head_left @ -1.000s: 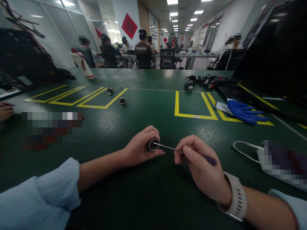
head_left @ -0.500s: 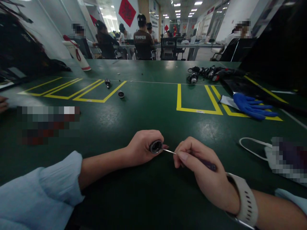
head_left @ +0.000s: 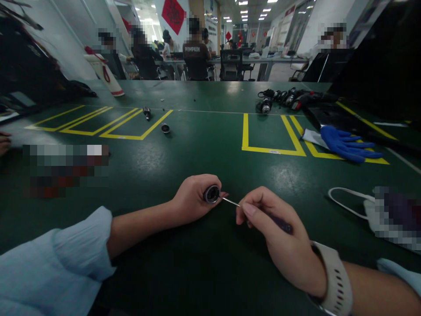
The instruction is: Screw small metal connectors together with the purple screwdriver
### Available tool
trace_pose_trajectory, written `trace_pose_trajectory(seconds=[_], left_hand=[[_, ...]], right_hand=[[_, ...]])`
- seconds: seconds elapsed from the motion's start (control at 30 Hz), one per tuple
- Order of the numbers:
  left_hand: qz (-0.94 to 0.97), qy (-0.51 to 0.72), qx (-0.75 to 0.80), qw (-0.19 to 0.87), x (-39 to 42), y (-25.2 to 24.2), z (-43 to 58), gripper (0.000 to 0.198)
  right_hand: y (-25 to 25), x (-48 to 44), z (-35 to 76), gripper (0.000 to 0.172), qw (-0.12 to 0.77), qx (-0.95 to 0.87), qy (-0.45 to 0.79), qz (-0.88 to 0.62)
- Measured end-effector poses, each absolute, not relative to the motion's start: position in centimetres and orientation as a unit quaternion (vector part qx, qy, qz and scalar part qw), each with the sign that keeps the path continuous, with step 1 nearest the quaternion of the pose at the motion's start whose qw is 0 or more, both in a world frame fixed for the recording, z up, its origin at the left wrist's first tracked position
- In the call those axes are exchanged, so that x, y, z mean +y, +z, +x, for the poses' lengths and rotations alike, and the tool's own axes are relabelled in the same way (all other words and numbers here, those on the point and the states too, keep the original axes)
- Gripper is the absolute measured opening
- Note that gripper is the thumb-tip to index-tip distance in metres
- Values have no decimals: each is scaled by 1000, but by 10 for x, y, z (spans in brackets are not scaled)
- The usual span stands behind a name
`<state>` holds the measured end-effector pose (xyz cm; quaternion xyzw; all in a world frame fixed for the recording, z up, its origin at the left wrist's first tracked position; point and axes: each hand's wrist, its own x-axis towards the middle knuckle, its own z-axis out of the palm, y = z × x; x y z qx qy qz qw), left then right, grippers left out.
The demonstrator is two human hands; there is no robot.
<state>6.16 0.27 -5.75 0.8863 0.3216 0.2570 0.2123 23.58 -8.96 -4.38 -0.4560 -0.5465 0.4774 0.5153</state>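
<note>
My left hand (head_left: 195, 199) is wrapped round a dark round metal part (head_left: 212, 194), its hollow ring-shaped end facing me. Most of that part is hidden in the palm. In my right hand (head_left: 268, 224) is a screwdriver (head_left: 285, 225) with a dark purple handle and a thin metal shaft. The shaft points left, its tip at the rim of the round part; whether it touches or goes inside, I cannot tell. Both hands hover over the near middle of the green table (head_left: 184, 272).
Farther off lie a small metal fitting (head_left: 147, 113) and a dark cup-shaped piece (head_left: 165, 128) near yellow tape outlines. On the right are a blue glove (head_left: 348, 145), black cabled gear (head_left: 283, 100) and a white strap (head_left: 347, 193). Another person's hand (head_left: 4, 142) shows at the left edge.
My left hand and the round part have risen slightly and shifted a little left. My right hand has moved slightly left with the screwdriver, its shaft still at the part's rim.
</note>
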Motion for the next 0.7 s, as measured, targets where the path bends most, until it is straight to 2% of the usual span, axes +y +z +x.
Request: trace_pose_trajectory(seconds=[0.17, 0.33, 0.47, 0.57, 0.7], left_hand=[[898, 250, 314, 178, 2, -58, 61, 20], [877, 289, 312, 222, 3, -57, 61, 21], [854, 310, 318, 270, 6, -56, 63, 20], [850, 317, 325, 268, 10, -58, 64, 20], [860, 323, 328, 219, 19, -60, 64, 22]], right_hand=[[-44, -92, 235, 19, 486, -572, 470, -464], [-53, -87, 234, 16, 531, -480, 572, -401], [-55, -82, 234, 15, 534, -440, 614, -381], [-53, -79, 234, 14, 537, -455, 591, -393], [-44, -77, 232, 13, 513, -531, 490, -463]])
